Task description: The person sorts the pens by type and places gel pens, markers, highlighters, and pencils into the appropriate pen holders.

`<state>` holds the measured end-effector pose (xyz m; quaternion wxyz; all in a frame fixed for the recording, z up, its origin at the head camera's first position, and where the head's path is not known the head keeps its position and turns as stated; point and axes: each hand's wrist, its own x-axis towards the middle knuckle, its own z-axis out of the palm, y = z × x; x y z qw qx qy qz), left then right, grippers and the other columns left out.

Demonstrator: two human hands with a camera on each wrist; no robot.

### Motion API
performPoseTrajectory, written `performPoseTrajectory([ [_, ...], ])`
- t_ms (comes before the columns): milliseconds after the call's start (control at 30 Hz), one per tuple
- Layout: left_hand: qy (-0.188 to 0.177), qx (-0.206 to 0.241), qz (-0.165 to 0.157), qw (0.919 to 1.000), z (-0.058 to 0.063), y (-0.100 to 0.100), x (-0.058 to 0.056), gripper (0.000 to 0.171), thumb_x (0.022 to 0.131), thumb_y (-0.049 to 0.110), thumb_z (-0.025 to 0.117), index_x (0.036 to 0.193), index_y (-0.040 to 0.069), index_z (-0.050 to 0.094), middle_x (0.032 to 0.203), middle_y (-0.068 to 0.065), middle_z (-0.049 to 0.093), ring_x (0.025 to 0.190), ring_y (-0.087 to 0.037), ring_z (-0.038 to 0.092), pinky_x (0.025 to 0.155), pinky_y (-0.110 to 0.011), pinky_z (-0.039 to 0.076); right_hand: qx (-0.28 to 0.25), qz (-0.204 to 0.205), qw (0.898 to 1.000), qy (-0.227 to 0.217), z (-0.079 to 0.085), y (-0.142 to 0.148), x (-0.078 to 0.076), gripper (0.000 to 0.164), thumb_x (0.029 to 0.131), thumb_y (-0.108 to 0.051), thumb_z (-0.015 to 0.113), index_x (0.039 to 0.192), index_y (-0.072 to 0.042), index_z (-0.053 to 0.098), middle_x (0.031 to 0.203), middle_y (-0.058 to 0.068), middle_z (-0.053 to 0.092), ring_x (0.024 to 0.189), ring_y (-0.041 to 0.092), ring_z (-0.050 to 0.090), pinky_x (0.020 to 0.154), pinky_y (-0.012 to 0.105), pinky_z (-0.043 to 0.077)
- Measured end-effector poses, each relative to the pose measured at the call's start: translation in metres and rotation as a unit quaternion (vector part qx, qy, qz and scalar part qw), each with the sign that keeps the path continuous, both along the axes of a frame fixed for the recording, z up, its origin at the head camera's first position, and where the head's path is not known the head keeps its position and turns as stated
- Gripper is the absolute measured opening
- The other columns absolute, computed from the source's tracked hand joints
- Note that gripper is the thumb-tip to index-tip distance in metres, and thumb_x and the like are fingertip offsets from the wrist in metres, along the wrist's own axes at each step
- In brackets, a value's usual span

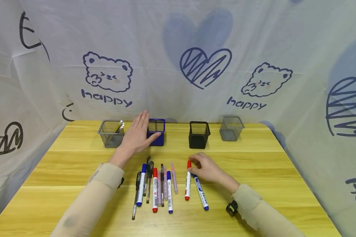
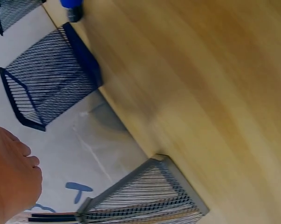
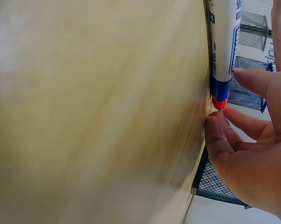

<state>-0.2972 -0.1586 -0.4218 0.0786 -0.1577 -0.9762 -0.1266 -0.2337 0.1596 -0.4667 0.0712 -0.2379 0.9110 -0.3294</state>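
A person's right hand curved around the upper end of a red-and-white marker lying on the table, though whether that grip had closed could not be told; the left hand, fingers straight, hovered near a blue mesh basket. With a blue-and-white marker just beside, a loose pinch could have sent either smooth, cylindrical barrel rolling across the flat, wood-grained surface. The basket's wiry walls rose to a four-sided rim.

Blue basket: left grip, probable obstacle
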Motion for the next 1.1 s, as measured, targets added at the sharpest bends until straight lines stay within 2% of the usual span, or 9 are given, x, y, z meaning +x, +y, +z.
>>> performPoseTrajectory([
  [200,-0.009,0.014,0.009,0.9998,-0.008,-0.006,-0.01,0.102,0.103,0.071,0.035,0.165,-0.002,0.0,0.173,-0.021,0.0,0.16,-0.039,0.003,0.131,-0.049,0.003,0.006,0.003,1.0,-0.001,0.0,-0.001,0.0,0.043,0.097,-0.02,0.075,0.132,0.003,0.067,0.109,0.009,0.06,0.096,0.019,0.058,0.084,0.036,0.055],
  [467,-0.023,0.02,0.009,0.9995,-0.01,-0.011,-0.021,0.102,0.103,0.071,0.036,0.165,-0.003,0.003,0.173,-0.022,0.0,0.16,-0.039,0.004,0.131,-0.05,0.003,0.012,-0.013,1.0,-0.018,-0.002,-0.003,-0.002,0.044,0.096,-0.023,0.076,0.134,-0.001,0.068,0.107,0.006,0.059,0.095,0.017,0.056,0.083,0.035,0.054],
  [833,-0.034,0.019,0.003,0.9992,-0.015,-0.014,-0.025,0.1,0.104,0.07,0.034,0.165,-0.003,0.003,0.173,-0.022,0.001,0.16,-0.04,0.003,0.131,-0.051,0.004,-0.003,-0.002,1.0,-0.026,-0.004,-0.003,-0.009,0.04,0.095,-0.025,0.079,0.124,0.001,0.07,0.103,0.008,0.058,0.09,0.017,0.053,0.077,0.029,0.049],
  [1100,-0.026,0.017,-0.004,0.9995,-0.019,-0.013,-0.028,0.099,0.104,0.072,0.031,0.165,-0.003,0.011,0.173,-0.022,0.005,0.16,-0.04,0.005,0.13,-0.053,0.008,-0.047,-0.012,0.998,-0.047,-0.004,-0.002,-0.009,0.032,0.096,-0.019,0.077,0.12,0.001,0.068,0.109,0.01,0.065,0.091,0.016,0.058,0.08,0.029,0.052],
])
